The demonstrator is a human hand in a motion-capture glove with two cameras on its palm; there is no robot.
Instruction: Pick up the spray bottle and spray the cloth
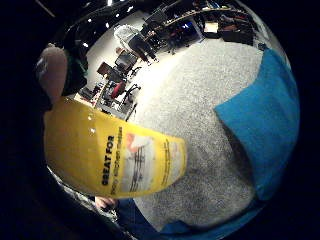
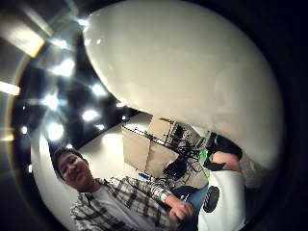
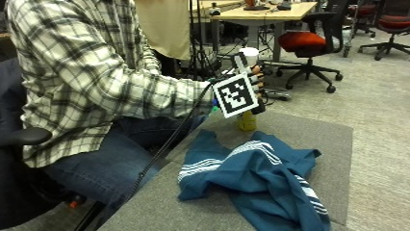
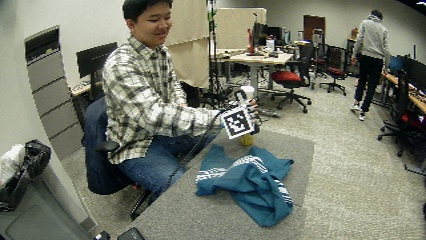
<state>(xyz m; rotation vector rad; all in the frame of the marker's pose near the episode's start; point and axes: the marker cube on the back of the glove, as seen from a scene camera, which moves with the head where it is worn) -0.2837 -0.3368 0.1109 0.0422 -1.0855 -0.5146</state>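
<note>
Fingers of right hand (image 3: 255, 79) curl round the spray bottle (image 3: 247, 120), held upright just above the grey table (image 3: 333, 144), near the cloth (image 3: 256, 178). Smooth plastic, prob light but slippery; best gripped at neck, w/ index on trigger.

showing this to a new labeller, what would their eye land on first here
Probably the crumpled teal cloth with white stripes, lying on the grey table. Next, the gloved right hand gripping a yellow spray bottle with a white top, lifted just above the table beyond the cloth.
</note>
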